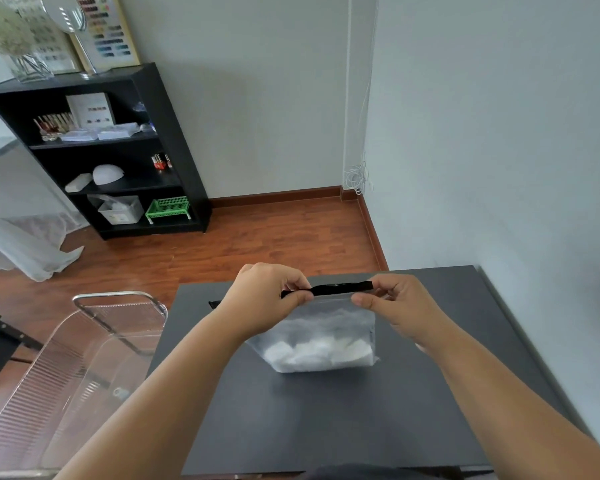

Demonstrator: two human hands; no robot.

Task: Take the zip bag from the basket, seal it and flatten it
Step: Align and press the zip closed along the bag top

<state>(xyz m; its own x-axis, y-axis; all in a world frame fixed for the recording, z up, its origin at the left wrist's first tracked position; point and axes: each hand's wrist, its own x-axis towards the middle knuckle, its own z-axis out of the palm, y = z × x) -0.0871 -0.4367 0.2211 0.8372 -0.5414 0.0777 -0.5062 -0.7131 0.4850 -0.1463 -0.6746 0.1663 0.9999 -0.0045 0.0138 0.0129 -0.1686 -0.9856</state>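
Observation:
A clear zip bag (321, 336) with a black zip strip along its top stands upright on the dark grey table (326, 420), with white cotton-like pieces in its bottom. My left hand (262, 299) pinches the left end of the black strip between thumb and fingers. At the strip's right end my right hand (397, 306) pinches it the same way. The bag's bottom rests on the table. A clear plastic basket (84, 358) with a metal-edged rim stands to the left of the table, well apart from both hands.
The table sits in a room corner with a grey wall close on the right. A black shelf unit (118, 150) with small items and a green crate stands at the back left on the wooden floor. White curtain fabric lies at the far left.

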